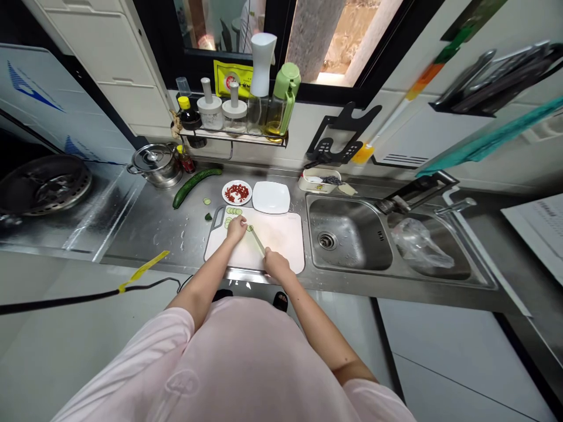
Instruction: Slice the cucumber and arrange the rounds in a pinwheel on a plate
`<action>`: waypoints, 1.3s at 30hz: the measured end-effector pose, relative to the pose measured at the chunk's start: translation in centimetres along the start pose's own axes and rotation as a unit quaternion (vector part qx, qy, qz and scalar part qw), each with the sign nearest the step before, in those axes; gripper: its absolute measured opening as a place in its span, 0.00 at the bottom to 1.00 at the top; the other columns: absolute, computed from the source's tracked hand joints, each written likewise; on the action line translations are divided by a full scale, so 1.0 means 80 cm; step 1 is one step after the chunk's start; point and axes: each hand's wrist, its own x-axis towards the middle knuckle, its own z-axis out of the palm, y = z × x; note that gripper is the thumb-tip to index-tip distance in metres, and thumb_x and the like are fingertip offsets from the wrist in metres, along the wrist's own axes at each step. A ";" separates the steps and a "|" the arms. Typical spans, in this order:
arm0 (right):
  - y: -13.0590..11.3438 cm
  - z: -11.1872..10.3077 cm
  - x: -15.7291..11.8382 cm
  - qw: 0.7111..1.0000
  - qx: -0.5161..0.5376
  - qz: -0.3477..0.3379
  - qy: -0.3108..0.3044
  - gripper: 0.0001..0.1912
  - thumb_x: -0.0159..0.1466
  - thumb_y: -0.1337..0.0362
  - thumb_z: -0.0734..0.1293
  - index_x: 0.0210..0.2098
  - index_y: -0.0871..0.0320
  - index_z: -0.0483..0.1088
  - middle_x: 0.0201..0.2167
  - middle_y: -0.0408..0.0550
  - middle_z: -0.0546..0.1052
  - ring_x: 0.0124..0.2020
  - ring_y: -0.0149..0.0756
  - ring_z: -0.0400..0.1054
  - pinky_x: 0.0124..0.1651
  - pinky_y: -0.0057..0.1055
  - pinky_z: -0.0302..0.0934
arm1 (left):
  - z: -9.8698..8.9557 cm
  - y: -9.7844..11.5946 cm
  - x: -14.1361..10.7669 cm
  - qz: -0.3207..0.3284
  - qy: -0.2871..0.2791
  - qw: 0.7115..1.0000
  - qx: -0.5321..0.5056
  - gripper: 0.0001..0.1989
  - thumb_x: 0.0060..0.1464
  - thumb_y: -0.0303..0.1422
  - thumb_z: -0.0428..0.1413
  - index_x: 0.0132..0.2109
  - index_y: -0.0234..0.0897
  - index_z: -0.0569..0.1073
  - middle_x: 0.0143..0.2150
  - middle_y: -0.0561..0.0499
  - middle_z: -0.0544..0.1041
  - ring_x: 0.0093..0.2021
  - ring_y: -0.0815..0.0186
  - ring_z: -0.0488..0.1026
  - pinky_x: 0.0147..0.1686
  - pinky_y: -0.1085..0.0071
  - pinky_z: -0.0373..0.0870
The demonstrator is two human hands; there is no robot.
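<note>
Two hands are working on a white cutting board [281, 234], the left hand [236, 228] curling narrowly over a cucumber piece [250, 228] to pin it steady, the right hand [277, 264] closing around a knife [258, 241] angled toward it, near thin cucumber slices [232, 211].

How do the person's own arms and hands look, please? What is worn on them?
The arms come out of pale pink short sleeves of a loose top and are bare below them. The left hand and right hand wear no gloves.
</note>
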 end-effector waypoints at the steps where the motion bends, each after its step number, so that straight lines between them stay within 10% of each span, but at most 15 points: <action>1: 0.001 0.000 -0.001 1.000 0.000 0.000 0.000 0.15 0.64 0.69 0.52 0.49 0.59 0.59 0.40 0.57 0.74 0.42 0.43 0.70 0.38 0.33 0.58 | 0.000 0.000 0.000 0.000 0.000 1.000 0.000 0.10 0.49 0.27 0.54 0.40 0.37 0.73 0.33 0.50 0.74 0.37 0.65 0.70 0.39 0.72 0.63; 39: 0.007 0.008 -0.005 1.000 0.000 -0.004 0.018 0.14 0.64 0.68 0.52 0.47 0.59 0.61 0.40 0.57 0.75 0.41 0.44 0.71 0.37 0.33 0.58 | 0.000 -0.002 0.004 0.003 -0.010 1.000 0.007 0.09 0.48 0.27 0.54 0.39 0.38 0.72 0.32 0.51 0.74 0.37 0.65 0.70 0.39 0.71 0.64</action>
